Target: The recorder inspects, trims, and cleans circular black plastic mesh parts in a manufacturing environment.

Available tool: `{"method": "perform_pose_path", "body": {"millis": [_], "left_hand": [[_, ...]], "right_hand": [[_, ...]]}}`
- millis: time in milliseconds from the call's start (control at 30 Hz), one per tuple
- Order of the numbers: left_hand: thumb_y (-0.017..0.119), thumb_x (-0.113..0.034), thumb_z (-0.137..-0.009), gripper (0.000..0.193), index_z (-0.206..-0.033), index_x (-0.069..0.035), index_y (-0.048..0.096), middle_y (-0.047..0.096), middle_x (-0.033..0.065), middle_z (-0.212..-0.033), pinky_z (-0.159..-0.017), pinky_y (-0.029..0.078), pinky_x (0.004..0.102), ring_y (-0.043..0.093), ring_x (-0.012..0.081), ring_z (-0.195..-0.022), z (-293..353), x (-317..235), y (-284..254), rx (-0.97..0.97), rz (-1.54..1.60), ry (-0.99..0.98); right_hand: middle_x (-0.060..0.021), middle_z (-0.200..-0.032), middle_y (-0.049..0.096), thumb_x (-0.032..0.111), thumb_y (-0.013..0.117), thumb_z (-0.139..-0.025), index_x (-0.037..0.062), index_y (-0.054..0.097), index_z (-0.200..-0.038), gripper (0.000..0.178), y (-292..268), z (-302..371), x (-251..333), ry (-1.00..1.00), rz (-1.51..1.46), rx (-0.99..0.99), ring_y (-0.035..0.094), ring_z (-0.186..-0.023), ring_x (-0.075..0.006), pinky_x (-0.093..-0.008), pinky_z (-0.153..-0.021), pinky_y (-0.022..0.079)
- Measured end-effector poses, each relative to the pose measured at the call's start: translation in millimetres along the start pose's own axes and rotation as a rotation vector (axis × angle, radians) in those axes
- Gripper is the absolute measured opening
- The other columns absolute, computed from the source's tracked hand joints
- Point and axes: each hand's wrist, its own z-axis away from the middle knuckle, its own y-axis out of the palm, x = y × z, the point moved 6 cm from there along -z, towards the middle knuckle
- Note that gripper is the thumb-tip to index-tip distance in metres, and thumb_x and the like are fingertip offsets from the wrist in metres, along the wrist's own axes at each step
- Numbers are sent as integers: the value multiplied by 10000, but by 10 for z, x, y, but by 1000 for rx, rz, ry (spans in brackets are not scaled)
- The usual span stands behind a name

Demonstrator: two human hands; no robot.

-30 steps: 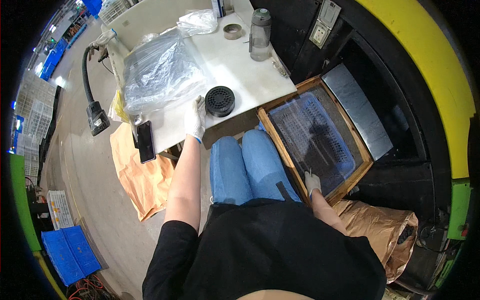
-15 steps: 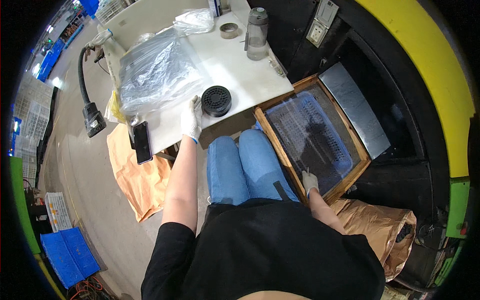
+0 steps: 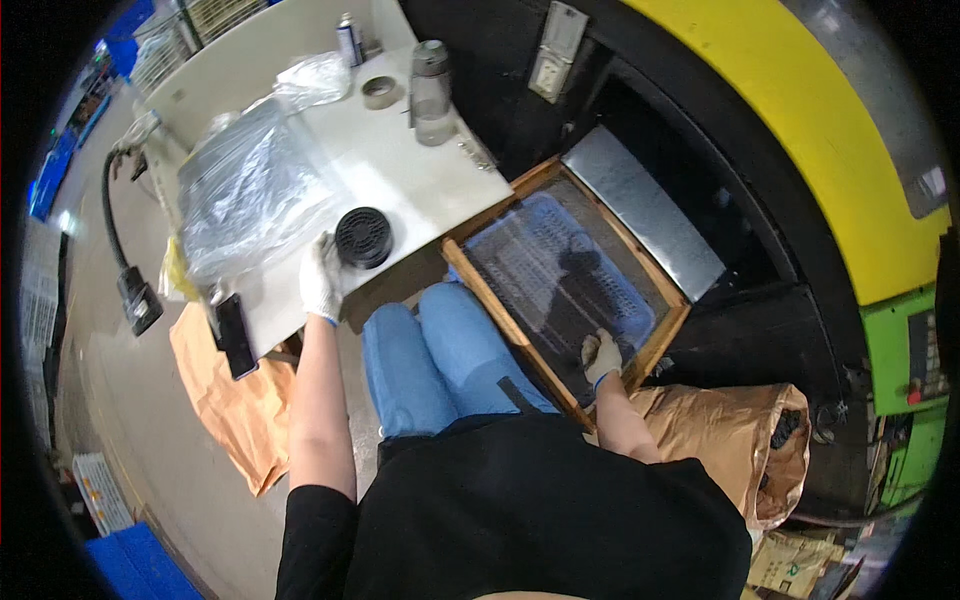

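A black round part [image 3: 364,238] with a slotted, grille-like top sits on the white table [image 3: 405,190] near its front edge. My left hand [image 3: 321,280], in a white glove, is right beside its left side. The fingers stretch forward, open, and I cannot tell whether they touch the part. My right hand [image 3: 600,356], also gloved, is above the near end of a wooden-framed box [image 3: 495,305]. Its fingers are curled, and what they hold, if anything, I cannot make out. Inside the box lies a blue plastic basket [image 3: 632,310] under what looks like mesh.
Clear plastic bags [image 3: 255,185], a tape roll [image 3: 380,93], a bottle [image 3: 431,95] and a spray can [image 3: 349,40] stand or lie on the table. A phone [image 3: 233,335] hangs at its left edge, near a gooseneck lamp [image 3: 137,300]. A brown paper sack [image 3: 700,440] stands at my right.
The whole view has turned, so the table sits further left. My right hand has moved forward over the box, and the thin bright thing at its fingers no longer shows. My left hand stays by the round part.
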Motion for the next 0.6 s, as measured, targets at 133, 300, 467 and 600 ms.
{"method": "perform_pose_path", "body": {"millis": [133,300,467,600], "left_hand": [[442,-308,-1020,522,-1366,79,396,461,209,-1385,-1123,332,376,452,272,-1295,-40,30,-14,43,25,-11],[433,-315,-1017,533,-1371,82,388,431,219,-1406,-1135,313,396,425,286,-1318,31,-14,28,-3,57,-11],[424,-302,-1019,525,-1375,82,384,418,224,-1418,-1148,297,393,402,287,-1339,47,-24,33,-33,27,-16],[418,-306,-1023,528,-1379,83,379,413,223,-1424,-1152,293,392,398,287,-1342,-12,7,-6,-2,26,4]], "right_hand": [[-43,-620,548,229,578,-943,125,577,-962,105,-34,-7,396,-136,-75,-100,494,-445,-132,-247,-369,386],[15,-584,446,267,628,-896,140,546,-775,194,-147,39,565,-240,-146,-264,377,-437,-113,-266,-402,299],[20,-582,403,317,644,-888,157,508,-743,255,-186,75,527,-246,-210,-237,342,-441,-118,-274,-409,263],[37,-576,399,443,641,-889,184,491,-754,328,-174,176,513,-170,-327,-200,310,-432,-116,-276,-407,249]]}}
